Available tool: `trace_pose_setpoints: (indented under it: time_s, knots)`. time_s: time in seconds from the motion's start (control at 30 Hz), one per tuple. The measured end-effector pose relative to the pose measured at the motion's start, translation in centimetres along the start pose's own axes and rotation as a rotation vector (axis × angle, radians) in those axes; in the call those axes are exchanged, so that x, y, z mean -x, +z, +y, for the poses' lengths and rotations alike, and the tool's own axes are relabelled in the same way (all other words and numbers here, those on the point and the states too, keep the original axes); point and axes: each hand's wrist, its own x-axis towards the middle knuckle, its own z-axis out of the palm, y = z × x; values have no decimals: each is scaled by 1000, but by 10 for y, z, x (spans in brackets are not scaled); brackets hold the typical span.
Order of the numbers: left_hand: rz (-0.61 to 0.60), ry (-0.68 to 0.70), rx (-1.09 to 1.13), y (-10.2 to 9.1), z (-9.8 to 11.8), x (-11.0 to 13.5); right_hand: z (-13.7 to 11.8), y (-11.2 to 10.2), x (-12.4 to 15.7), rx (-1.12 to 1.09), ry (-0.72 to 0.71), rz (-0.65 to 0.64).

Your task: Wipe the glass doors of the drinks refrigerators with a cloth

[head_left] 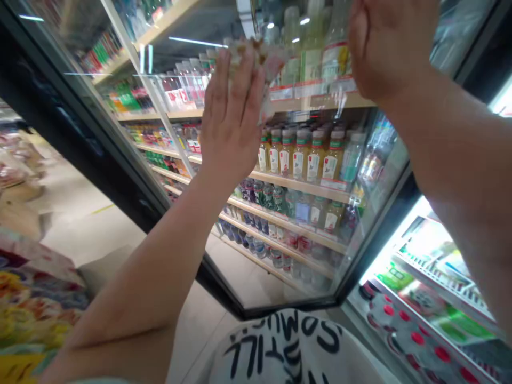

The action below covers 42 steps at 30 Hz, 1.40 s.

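Observation:
My left hand (234,114) lies against the glass of a cooler door (248,266), its fingers stretched over a crumpled, pale patterned cloth (274,61). The cloth is pinned between the hand and the glass and shows past the fingertips and along the right side of the hand. My right hand (394,45) is raised at the top right, near the upper part of the same door. The picture's top edge cuts off its fingers, so what they touch or hold is hidden. The door is swung open, with a black frame around the glass.
Rows of bottled drinks (304,154) on wooden shelves show in the glass. A lit cooler (436,298) with red-capped bottles is at the lower right. Colourful packages (36,298) stand at the lower left, beside the pale floor (108,213). My white shirt (256,346) is close below the door.

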Motion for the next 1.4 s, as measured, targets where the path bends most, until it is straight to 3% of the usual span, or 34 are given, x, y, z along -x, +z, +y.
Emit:
trace_pose_setpoints:
  time_s: [0.07,0.17,0.3,0.43,0.53,0.6,0.67,0.73,0.8,0.87,0.93,1.13,1.3,1.4]
  knots:
    - [21,-23,53,8,4,-4,-12,11,5,152,-33,-28]
    - [4,18,63,16,7,-10,-28,25,10,217,103,-37]
    - [-21,193,-75,12,-25,-21,-35,32,9,188,145,-40]
    - [153,151,-245,16,-68,-14,-33,34,9,194,170,-25]
    - [263,107,-258,28,-65,5,-34,36,16,204,130,47]
    - [262,136,-184,34,-50,18,-34,37,22,196,67,128]
    - [59,195,-95,33,-41,27,-34,39,27,184,32,178]
    - [-70,221,-68,28,-49,29,-35,41,30,165,17,207]
    - [-40,157,-93,22,-70,27,-35,44,31,138,23,223]
    - [103,50,-126,19,-90,25,-36,45,30,127,27,230]
    - [184,9,-127,20,-96,23,-36,47,30,141,30,236]
    - [-128,169,-33,14,-86,19,-36,47,29,188,28,225]
    - [108,-55,-58,17,-105,20,-34,50,30,155,20,241]
    - [11,67,-11,22,-97,29,-33,52,29,146,21,249]
